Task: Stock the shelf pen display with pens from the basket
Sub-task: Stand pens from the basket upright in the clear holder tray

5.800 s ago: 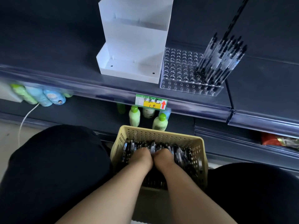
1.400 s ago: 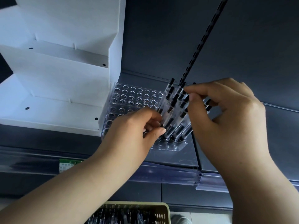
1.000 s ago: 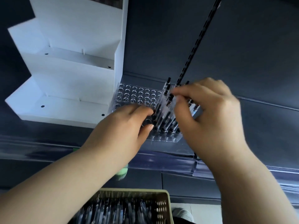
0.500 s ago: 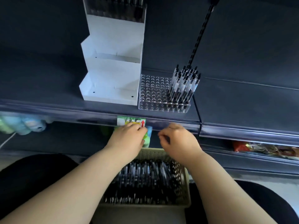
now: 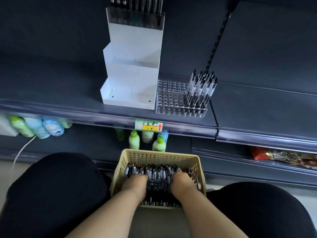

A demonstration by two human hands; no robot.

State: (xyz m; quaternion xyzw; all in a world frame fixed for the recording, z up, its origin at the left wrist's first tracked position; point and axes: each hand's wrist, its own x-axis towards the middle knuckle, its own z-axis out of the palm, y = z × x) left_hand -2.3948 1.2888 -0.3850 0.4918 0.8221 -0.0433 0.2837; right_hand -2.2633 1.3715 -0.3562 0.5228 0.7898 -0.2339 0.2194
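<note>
A beige perforated basket (image 5: 159, 156) sits between my knees, full of black-and-clear pens (image 5: 158, 174). My left hand (image 5: 135, 185) and my right hand (image 5: 181, 183) are both down in the pile, fingers buried among the pens, so their grip is hidden. On the shelf above stands a clear pen display (image 5: 169, 100) with a grid of holes. Its right side holds a cluster of upright pens (image 5: 201, 89); the left holes are bare.
A white stepped cardboard stand (image 5: 132, 79) stands left of the display, with dark pens in its top tier. A green-yellow price tag (image 5: 148, 125) hangs on the shelf edge. Green and blue bottles (image 5: 134, 140) stand on the lower shelf; red snack packs (image 5: 281, 156) lie at right.
Both hands left the pen display, dropped past the shelf edge and now sit inside the basket's pens. The view tilted down with them.
</note>
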